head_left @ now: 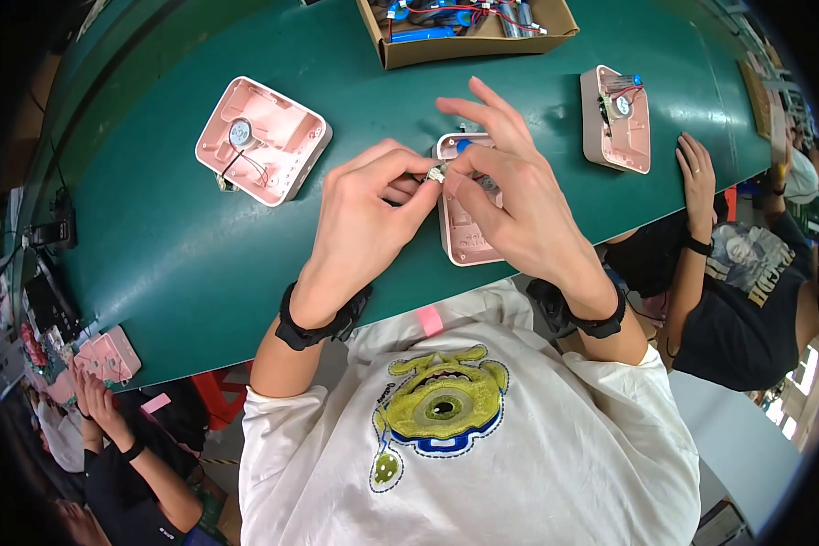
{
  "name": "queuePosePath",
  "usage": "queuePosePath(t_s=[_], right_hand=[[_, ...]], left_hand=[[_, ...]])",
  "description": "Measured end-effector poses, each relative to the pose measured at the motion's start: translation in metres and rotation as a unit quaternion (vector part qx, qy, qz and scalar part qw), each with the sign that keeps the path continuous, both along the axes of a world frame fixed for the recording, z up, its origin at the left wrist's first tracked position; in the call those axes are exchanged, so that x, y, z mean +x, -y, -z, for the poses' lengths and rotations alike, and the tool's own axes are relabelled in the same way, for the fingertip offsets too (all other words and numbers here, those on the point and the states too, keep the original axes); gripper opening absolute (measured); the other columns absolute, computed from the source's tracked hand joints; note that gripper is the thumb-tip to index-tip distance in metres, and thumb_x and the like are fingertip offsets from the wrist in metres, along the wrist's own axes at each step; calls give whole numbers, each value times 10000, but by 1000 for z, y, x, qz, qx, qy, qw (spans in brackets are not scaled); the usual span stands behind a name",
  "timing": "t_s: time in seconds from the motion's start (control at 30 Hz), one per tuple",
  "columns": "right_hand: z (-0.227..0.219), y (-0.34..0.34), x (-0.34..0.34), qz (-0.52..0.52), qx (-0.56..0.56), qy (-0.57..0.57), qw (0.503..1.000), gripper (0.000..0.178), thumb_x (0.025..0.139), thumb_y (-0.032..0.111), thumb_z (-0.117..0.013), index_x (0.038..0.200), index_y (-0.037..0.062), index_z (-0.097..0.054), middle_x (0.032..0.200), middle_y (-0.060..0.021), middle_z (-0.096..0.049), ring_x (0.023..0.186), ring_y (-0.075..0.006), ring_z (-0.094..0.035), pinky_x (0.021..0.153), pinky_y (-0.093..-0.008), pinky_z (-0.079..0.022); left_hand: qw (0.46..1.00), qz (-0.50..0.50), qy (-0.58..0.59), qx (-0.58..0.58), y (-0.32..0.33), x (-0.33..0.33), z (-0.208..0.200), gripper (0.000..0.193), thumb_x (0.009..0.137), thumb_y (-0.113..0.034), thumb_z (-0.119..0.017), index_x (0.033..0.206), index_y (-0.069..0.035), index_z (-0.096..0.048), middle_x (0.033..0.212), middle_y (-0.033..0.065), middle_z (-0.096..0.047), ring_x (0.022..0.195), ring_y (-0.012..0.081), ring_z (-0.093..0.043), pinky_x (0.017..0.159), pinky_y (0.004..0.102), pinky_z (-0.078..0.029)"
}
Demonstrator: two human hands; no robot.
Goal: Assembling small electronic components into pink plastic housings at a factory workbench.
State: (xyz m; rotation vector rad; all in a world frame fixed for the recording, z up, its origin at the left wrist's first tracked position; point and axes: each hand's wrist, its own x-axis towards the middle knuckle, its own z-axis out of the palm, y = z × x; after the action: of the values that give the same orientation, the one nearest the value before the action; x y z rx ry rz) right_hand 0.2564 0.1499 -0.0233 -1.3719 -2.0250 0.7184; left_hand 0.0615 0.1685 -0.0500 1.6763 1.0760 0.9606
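Note:
A small white wire connector [436, 174] sits between the fingertips of my two hands. My left hand [366, 211] pinches it from the left with thumb and forefinger. From the other side, my right hand [517, 196] closes thumb and forefinger at the same spot, its other fingers raised and spread. Directly beneath lies an open pink plastic housing [459, 238], partly covered by my right hand. Something blue, like a battery cell [464, 145], shows at the housing's far end. My fingers hide the wires near the connector.
At the left on the green table [155, 237] lies a pink housing [211, 138] with a round speaker [242, 134]. Another housing [594, 136], holding a speaker and battery, stands right. A cardboard box [387, 50] of wired blue batteries is behind. Co-workers' hands [697, 173] rest at both sides.

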Motion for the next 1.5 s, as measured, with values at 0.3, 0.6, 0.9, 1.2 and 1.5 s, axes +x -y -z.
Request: queuePosePath(t_s=[0.3, 0.6, 0.9, 1.2, 1.5], right_hand=[[3, 4, -5, 9, 21, 19, 1000, 76, 904, 40, -660, 890, -32, -683, 1498, -199, -560, 1549, -459, -331, 1198, -535, -359], [2, 8, -9, 37, 20, 13, 999, 43, 876, 27, -710, 894, -13, -709, 1436, -162, -620, 1501, -431, -419, 1163, -513, -405], [2, 8, -6, 56, 54, 25, 997, 112, 798, 30, -809, 907, 35, -782, 1324, -92, -698, 1409, -388, -517, 1120, -472, -455], [3, 9, -5, 70, 89, 49, 992, 143, 762, -9, -822, 893, 24, -772, 1281, -87, -711, 1371, -383, -547, 1076, -468, -492], [5, 8, -5, 77, 112, 33, 990, 126, 752, -10, -814, 845, 12, -731, 1254, -98, -713, 1351, -387, -562, 1061, -471, -501]], left_hand=[[1000, -2, 2, 3, 3, -1, 3, 96, 890, 25, -757, 970, 63, -720, 909, 80, -700, 707, 191, -756, 647, 289, -603], [1000, -5, -1, 11, 3, -3, 5, 92, 890, 31, -759, 963, 61, -711, 875, 78, -660, 681, 178, -731, 631, 285, -590], [1000, -8, -2, 10, 1, -3, 10, 138, 859, 30, -773, 982, 52, -714, 874, 71, -621, 656, 144, -640, 609, 272, -546], [1000, -10, -11, 16, 1, -1, 11, 157, 847, 23, -784, 992, 45, -727, 880, 70, -628, 676, 142, -640, 634, 277, -543], [998, -15, -29, 54, 2, 2, 10, 166, 840, 20, -797, 990, 47, -732, 886, 79, -642, 650, 155, -639, 607, 284, -532]])
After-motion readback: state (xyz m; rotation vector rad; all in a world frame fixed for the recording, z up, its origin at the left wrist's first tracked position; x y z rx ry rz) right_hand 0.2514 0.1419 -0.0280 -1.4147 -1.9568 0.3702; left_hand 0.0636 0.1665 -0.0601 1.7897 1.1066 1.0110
